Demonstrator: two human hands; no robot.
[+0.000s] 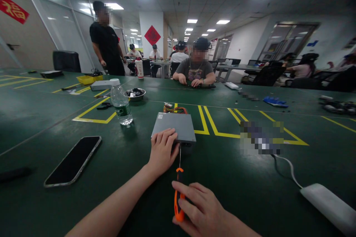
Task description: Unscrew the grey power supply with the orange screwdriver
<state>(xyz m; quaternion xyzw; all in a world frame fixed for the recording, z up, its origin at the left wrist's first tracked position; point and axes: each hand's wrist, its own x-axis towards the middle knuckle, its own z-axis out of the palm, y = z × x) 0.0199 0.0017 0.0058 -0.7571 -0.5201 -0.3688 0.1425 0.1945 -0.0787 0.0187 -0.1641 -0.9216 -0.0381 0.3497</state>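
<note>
A grey metal computer power supply (178,124) lies flat on the green table, its bundle of coloured wires (175,109) at the far side. My left hand (164,152) steadies its near left corner, fingers over the top and thumb at the front face. In my right hand (198,203) is an orange and black screwdriver (179,203), held by the handle between thumb and fingers. Its thin shaft points away from me, and the tip meets the near face of the power supply below the top edge. The exact contact point is too small to make out.
A water bottle (121,105) and a metal bowl (135,94) stand at the left, beyond a phone (73,161). To the right, a white cable leads to a white power bank-like block (328,205). Across the table sits a person (194,66); another person (107,44) stands.
</note>
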